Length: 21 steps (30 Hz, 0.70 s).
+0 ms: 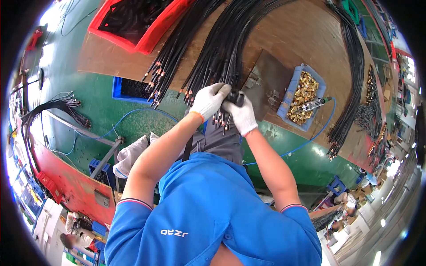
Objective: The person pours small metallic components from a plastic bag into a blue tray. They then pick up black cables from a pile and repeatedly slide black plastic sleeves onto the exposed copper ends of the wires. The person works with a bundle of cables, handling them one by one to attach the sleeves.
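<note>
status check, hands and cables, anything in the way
Left hand and right hand together at black cable bundle, exact grip hidden. Blue tray of gold-coloured fittings off right, apart from hands.

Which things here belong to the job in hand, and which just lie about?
Likely the job:
black pieces between the left hand and right hand
black cables at the hands

Apparently just lying about:
blue tray of brass-coloured fittings
pale cloth
cable bunch far left

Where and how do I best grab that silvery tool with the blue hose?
The silvery tool is probably best gripped mid-barrel, from above: it lies on its side atop the brass fittings, nothing covering it. The right hand is nearer; avoid the right end, where the blue hose joins.
</note>
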Available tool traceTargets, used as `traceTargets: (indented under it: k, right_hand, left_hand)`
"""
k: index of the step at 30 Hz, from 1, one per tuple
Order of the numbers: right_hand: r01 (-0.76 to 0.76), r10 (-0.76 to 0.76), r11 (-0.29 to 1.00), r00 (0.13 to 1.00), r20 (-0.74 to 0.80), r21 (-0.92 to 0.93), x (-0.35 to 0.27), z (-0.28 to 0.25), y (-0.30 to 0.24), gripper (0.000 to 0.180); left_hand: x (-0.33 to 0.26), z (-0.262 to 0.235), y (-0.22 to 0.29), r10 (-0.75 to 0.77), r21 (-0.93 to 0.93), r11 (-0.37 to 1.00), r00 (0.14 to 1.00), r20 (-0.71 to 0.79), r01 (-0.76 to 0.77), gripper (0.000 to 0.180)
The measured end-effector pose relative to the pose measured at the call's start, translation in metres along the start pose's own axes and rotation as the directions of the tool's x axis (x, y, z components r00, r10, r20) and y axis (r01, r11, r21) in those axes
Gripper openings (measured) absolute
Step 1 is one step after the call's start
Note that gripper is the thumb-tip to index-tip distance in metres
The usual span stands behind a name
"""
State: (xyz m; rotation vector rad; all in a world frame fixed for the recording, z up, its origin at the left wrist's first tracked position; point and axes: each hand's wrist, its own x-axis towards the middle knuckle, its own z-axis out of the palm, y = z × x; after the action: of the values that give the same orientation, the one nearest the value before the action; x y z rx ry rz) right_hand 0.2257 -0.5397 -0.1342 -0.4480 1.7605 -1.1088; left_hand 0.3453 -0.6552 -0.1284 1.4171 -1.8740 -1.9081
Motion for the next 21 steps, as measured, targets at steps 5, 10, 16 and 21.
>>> traceTargets:
  k: [5,10,16,21]
  right_hand:
    - [0.053,-0.065,0.985,0.996,-0.063,-0.167,0.071,0.002,-0.020,0.028]
    - [0.045,-0.134,0.895,0.976,-0.170,-0.444,0.122,0.001,-0.050,0.038]
    - [0.013,-0.098,0.943,0.965,-0.242,-0.332,0.114,-0.029,-0.047,0.043]
    - [0.093,-0.125,0.985,0.963,-0.238,-0.143,0.081,-0.045,-0.016,0.032]
  left_hand:
    - [-0.030,0.009,-0.035,-0.054,-0.249,0.964,0.988,0.146,0.089,0.060]
    - [-0.034,0.006,-0.026,-0.053,0.137,0.989,0.998,0.022,0.049,0.046]
    - [0.025,-0.031,-0.040,0.184,0.537,0.836,0.864,-0.469,0.113,0.062]
    - [0.068,-0.033,-0.032,0.148,0.637,0.747,0.886,-0.439,0.190,0.070]
